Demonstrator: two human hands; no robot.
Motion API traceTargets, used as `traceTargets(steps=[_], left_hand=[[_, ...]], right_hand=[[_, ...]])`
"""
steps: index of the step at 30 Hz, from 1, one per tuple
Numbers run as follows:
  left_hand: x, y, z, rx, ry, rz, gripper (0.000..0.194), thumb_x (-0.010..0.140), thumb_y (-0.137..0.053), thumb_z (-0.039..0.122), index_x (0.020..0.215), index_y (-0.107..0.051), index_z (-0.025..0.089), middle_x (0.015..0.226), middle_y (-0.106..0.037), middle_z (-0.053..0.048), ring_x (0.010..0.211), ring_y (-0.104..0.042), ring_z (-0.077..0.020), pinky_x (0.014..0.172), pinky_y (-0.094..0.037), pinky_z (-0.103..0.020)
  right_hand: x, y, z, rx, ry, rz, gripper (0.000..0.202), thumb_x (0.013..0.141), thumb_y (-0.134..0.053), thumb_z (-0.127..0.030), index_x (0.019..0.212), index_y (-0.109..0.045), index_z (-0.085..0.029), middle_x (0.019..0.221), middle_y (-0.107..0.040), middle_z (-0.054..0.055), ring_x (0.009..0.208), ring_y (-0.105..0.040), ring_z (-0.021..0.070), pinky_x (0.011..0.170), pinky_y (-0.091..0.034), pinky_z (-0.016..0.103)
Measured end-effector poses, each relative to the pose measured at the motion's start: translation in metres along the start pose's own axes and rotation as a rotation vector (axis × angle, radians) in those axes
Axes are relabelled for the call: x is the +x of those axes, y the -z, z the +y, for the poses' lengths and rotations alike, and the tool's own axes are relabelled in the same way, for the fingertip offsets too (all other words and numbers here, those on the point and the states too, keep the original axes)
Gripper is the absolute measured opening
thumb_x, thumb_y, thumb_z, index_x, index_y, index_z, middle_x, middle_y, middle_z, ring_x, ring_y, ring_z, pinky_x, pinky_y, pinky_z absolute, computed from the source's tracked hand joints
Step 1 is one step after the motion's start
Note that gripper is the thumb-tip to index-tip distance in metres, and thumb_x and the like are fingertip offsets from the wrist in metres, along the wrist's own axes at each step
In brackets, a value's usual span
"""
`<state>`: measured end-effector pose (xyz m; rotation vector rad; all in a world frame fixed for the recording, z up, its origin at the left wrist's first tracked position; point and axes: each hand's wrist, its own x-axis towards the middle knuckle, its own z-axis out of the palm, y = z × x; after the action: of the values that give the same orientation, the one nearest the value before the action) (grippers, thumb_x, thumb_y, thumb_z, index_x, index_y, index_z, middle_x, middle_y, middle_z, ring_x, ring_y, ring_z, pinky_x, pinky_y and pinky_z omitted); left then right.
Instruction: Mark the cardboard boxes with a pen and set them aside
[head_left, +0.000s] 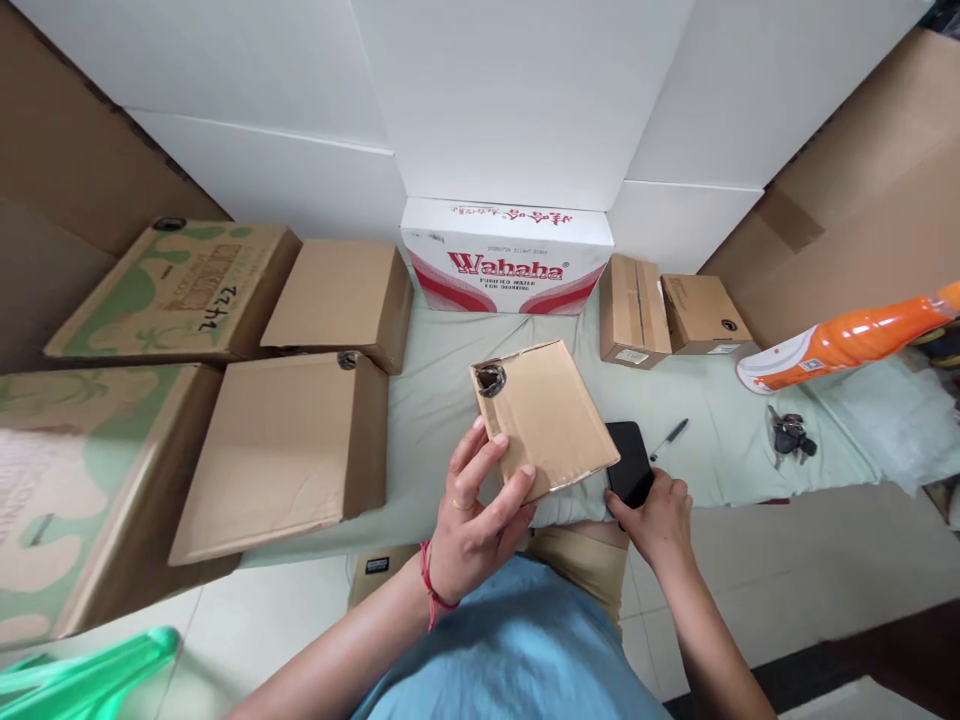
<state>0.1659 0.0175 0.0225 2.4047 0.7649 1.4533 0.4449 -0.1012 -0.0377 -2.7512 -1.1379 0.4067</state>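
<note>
In the middle of the head view, my left hand (476, 520) grips a small brown cardboard box (559, 410), which is tilted. The box has a dark, ragged patch at its upper left corner, partly under clear tape; whether it is a hole I cannot tell. To the right, my right hand (660, 525) has its thumb and fingers closed around the lower end of a black smartphone (628, 455). The phone lies on the pale green cloth, partly covered by the box's corner. A pen (670, 438) rests just beyond the phone.
A white Wahaha water carton (510, 260) stands at the back. Several larger cardboard boxes (277, 440) fill the left side. Two small cartons (701, 310) sit at the back right. An orange bottle (847, 340) and a bunch of keys (791, 436) lie farther right on the cloth (442, 400).
</note>
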Motion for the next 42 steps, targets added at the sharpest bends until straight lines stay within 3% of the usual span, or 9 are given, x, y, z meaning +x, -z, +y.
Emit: traceTargets(steps=[6, 10, 13, 16, 20, 23, 30, 38, 42], left_hand=[[-0.001, -0.002, 0.001, -0.006, 0.005, 0.008, 0.046, 0.094, -0.071, 0.008, 0.138, -0.063, 0.020, 0.151, -0.056, -0.019, 0.164, -0.037, -0.0423, 0.122, -0.053, -0.064], [-0.001, -0.003, 0.003, 0.012, 0.017, 0.017, 0.046, 0.097, -0.069, 0.011, 0.141, -0.061, 0.022, 0.148, -0.058, -0.019, 0.163, -0.039, -0.0419, 0.119, -0.055, -0.064], [0.000, -0.004, 0.002, 0.008, 0.010, 0.019, 0.046, 0.099, -0.068, 0.014, 0.143, -0.061, 0.023, 0.149, -0.058, -0.019, 0.163, -0.039, -0.0417, 0.119, -0.055, -0.064], [0.000, -0.006, 0.002, -0.003, 0.012, 0.029, 0.051, 0.099, -0.069, 0.014, 0.147, -0.059, 0.025, 0.152, -0.057, -0.018, 0.163, -0.039, -0.0414, 0.121, -0.053, -0.065], [-0.002, -0.011, 0.004, -0.017, 0.035, 0.070, 0.051, 0.101, -0.068, 0.016, 0.150, -0.058, 0.024, 0.159, -0.053, -0.019, 0.165, -0.036, -0.0408, 0.124, -0.050, -0.065], [-0.005, -0.015, 0.005, -0.037, 0.071, 0.117, 0.042, 0.105, -0.064, 0.023, 0.147, -0.061, 0.028, 0.165, -0.049, -0.017, 0.166, -0.035, -0.0387, 0.126, -0.049, -0.063], [-0.002, -0.017, 0.003, -0.015, 0.042, 0.115, 0.028, 0.107, -0.065, 0.028, 0.134, -0.069, 0.027, 0.161, -0.052, -0.015, 0.164, -0.038, -0.0385, 0.123, -0.053, -0.060], [-0.001, -0.014, 0.005, -0.022, 0.041, 0.079, 0.042, 0.105, -0.069, 0.025, 0.146, -0.063, 0.025, 0.160, -0.051, -0.020, 0.164, -0.038, -0.0413, 0.123, -0.051, -0.063], [-0.002, -0.002, 0.005, 0.024, 0.068, 0.021, 0.057, 0.099, -0.071, 0.011, 0.152, -0.057, 0.026, 0.159, -0.050, -0.020, 0.165, -0.036, -0.0414, 0.122, -0.052, -0.064]], right_hand=[[0.011, 0.021, 0.012, 0.265, 0.040, -0.119, 0.095, 0.070, -0.071, -0.066, 0.148, -0.054, -0.013, 0.139, -0.065, 0.023, 0.127, -0.067, 0.0409, 0.106, -0.055, 0.053], [0.014, 0.061, -0.004, 0.474, -0.027, 0.079, 0.100, 0.064, -0.078, -0.072, 0.143, -0.059, -0.015, 0.129, -0.071, 0.019, 0.122, -0.069, 0.0397, 0.108, -0.054, 0.054], [-0.002, 0.101, -0.037, 0.645, 0.108, 0.242, 0.096, 0.070, -0.085, -0.066, 0.149, -0.055, -0.019, 0.124, -0.071, 0.012, 0.109, -0.071, 0.0320, 0.094, -0.060, 0.047], [-0.028, 0.131, -0.089, 0.664, 0.409, 0.198, 0.087, 0.078, -0.085, -0.055, 0.152, -0.053, -0.023, 0.116, -0.071, 0.009, 0.097, -0.071, 0.0270, 0.084, -0.063, 0.042], [-0.057, 0.136, -0.155, 0.547, 0.649, 0.253, 0.077, 0.082, -0.079, -0.046, 0.149, -0.053, -0.020, 0.122, -0.067, 0.013, 0.111, -0.070, 0.0315, 0.089, -0.066, 0.049], [-0.065, 0.127, -0.177, 0.491, 0.710, 0.292, 0.074, 0.084, -0.074, -0.044, 0.149, -0.050, -0.017, 0.123, -0.064, 0.016, 0.110, -0.070, 0.0337, 0.084, -0.067, 0.051], [-0.064, 0.119, -0.172, 0.453, 0.724, 0.357, 0.077, 0.087, -0.074, -0.045, 0.153, -0.045, -0.018, 0.127, -0.062, 0.017, 0.108, -0.072, 0.0337, 0.076, -0.069, 0.049], [-0.067, 0.120, -0.170, 0.526, 0.749, 0.357, 0.076, 0.088, -0.075, -0.044, 0.154, -0.045, -0.019, 0.128, -0.063, 0.016, 0.110, -0.071, 0.0312, 0.083, -0.068, 0.048], [-0.052, 0.127, -0.143, 0.627, 0.640, 0.366, 0.080, 0.086, -0.080, -0.052, 0.153, -0.048, -0.022, 0.128, -0.063, 0.014, 0.115, -0.069, 0.0314, 0.095, -0.064, 0.051]])
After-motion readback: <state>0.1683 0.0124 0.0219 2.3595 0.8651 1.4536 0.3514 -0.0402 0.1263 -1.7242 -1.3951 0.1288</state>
